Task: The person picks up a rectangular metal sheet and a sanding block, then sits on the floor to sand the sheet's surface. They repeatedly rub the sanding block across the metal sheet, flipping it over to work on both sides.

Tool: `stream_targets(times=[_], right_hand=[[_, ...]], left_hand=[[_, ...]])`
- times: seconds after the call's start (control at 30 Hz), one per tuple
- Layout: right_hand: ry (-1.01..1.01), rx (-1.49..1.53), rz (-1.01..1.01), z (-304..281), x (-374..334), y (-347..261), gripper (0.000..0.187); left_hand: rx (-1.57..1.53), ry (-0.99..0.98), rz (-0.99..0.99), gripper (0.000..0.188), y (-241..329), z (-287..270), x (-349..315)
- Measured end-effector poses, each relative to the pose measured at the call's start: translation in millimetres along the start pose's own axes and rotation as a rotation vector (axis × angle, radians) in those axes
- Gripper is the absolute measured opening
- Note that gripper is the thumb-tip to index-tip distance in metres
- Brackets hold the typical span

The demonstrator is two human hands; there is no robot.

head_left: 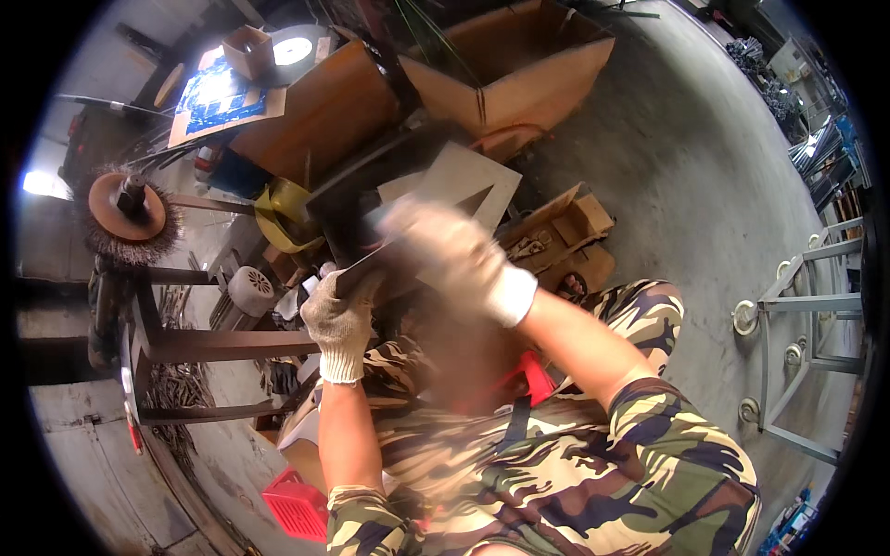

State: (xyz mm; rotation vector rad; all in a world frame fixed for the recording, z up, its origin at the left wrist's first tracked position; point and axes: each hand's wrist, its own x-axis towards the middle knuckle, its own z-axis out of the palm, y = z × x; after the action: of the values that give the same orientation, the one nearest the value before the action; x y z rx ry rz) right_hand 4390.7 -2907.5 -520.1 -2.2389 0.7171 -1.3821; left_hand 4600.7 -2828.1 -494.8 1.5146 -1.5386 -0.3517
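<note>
My left hand (pixel 338 320), in a knitted work glove, is closed on the edge of a thin dark flat plate (pixel 391 269) in front of my lap. The plate tilts upward toward the right, and part of it is hidden. My right hand (pixel 445 250), in a pale glove with a white cuff, passes above the plate, smeared by motion. Its fingers cannot be made out, nor whether they hold anything. Beyond the hands lies a grey-beige flat sheet (pixel 496 181) on a dark surface.
A round wire brush wheel (pixel 125 218) stands at the left above a brown metal frame (pixel 232 345). A yellow container (pixel 286 215) and a large cardboard box (pixel 528 93) are farther off. An open small carton (pixel 565 227) sits right of centre. A wheeled grey rack (pixel 807 304) stands at far right.
</note>
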Motion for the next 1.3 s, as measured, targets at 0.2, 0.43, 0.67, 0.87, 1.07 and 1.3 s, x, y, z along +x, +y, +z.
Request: stream_targets(times=[0.2, 0.43, 0.67, 0.87, 1.07, 1.3], right_hand=[[-0.109, -0.088, 0.716, -41, -39, 103, 0.040], [0.081, 0.207, 0.411, 9, -28, 36, 0.040], [0.045, -0.021, -0.034, 38, 33, -65, 0.042], [0.040, 0.010, 0.453, -2, -44, 68, 0.045], [-0.008, -0.341, 0.936, -9, -90, 145, 0.054], [0.074, -0.038, -0.011, 52, 13, 23, 0.040]], left_hand=[[-0.050, -0.002, -0.142, 0.017, 20, 6, 4], [-0.073, 0.041, -0.101, 0.017, 12, 9, 9], [-0.067, 0.059, 0.089, 0.012, -34, 0, -4], [-0.125, 0.097, -0.157, 0.017, 1, 14, 1], [-0.167, 0.143, -0.234, 0.018, -9, 9, 8], [-0.094, 0.117, -0.394, 0.026, -24, -2, 14]])
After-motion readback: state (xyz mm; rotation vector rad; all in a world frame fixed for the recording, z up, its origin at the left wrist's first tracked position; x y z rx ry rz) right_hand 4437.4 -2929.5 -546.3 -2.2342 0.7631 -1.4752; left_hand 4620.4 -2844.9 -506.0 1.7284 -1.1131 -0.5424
